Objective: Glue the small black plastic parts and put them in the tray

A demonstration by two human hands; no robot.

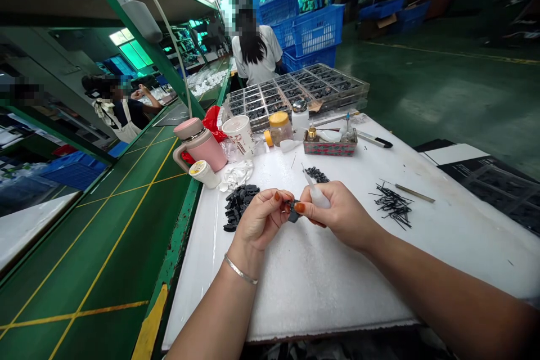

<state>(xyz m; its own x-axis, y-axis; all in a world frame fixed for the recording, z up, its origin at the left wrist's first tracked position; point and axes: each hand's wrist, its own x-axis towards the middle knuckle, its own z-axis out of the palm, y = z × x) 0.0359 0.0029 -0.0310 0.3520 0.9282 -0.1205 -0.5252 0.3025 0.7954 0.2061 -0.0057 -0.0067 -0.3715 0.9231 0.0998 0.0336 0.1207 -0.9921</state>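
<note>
My left hand point(262, 218) is closed, its fingertips pinching a small black part point(293, 212) above the white tabletop. My right hand point(343, 212) is closed too, holding a white squeeze bottle point(319, 197) with a thin needle tip that points up and away. The right thumb also presses against the black part. Close by the left hand lies a pile of black pieces point(237, 205). Just past the right hand is a heap of small black rings point(317, 174). Fine details of the black part are hidden by my fingers.
Thin black strips point(394, 205) and a metal blade point(415, 193) lie to the right. Behind stand a pink flask point(206, 149), a paper cup point(239, 135), a yellow-lidded jar point(280, 130), a patterned box point(330, 147) and a compartment tray point(295, 90). A green bench point(113, 242) runs along the left.
</note>
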